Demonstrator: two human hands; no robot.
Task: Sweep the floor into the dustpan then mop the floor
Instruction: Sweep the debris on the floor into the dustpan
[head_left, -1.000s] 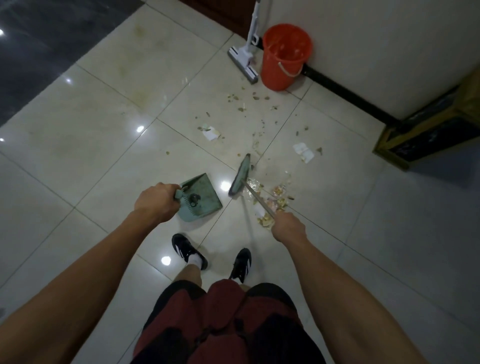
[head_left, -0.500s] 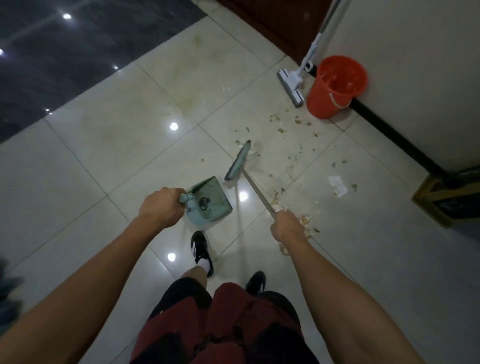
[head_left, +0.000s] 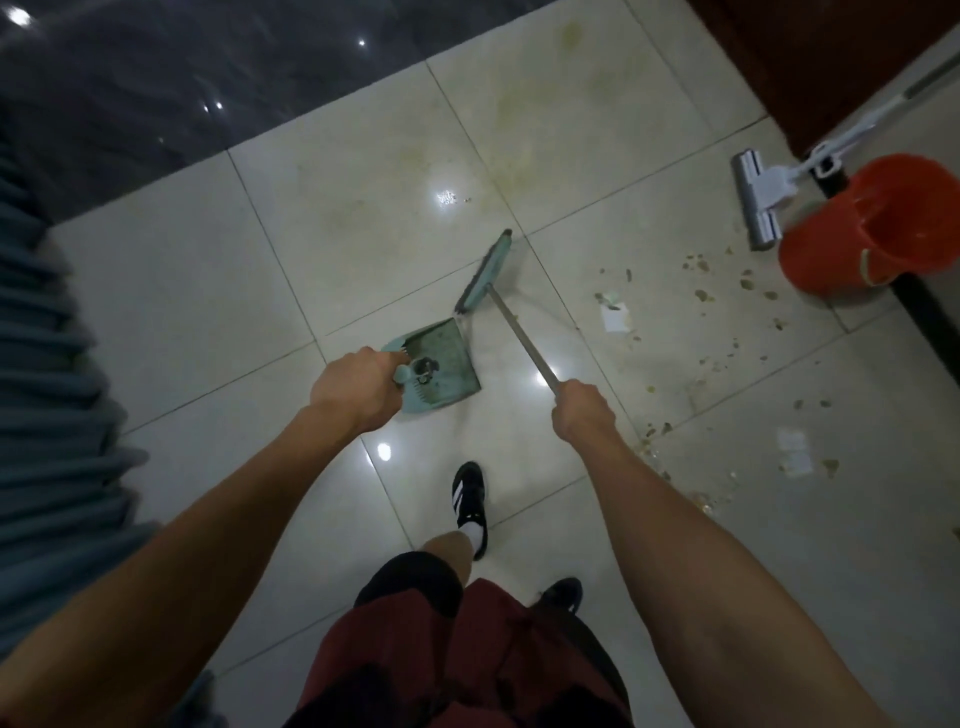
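Observation:
My left hand (head_left: 356, 392) grips the handle of a pale green dustpan (head_left: 441, 364), which hangs low over the cream tiles in front of me. My right hand (head_left: 582, 410) grips the metal shaft of a broom whose green head (head_left: 485, 273) sits just beyond the dustpan's far corner. Scattered crumbs and paper scraps (head_left: 615, 314) lie on the tiles to the right of the broom. A white flat mop (head_left: 756, 205) leans by the wall at the far right, next to an orange bucket (head_left: 872, 223).
A dark polished floor (head_left: 156, 93) begins beyond the cream tiles at the top left. A blue-grey ribbed object (head_left: 47, 415) fills the left edge. A dark wooden door (head_left: 831, 57) and black skirting (head_left: 930, 317) close off the right. My left shoe (head_left: 470, 501) is stepped forward.
The view has swung left, so mop, bucket and debris now sit further right. Broom head and dustpan have come over to the cleaner tiles left of the litter. Both grips hold.

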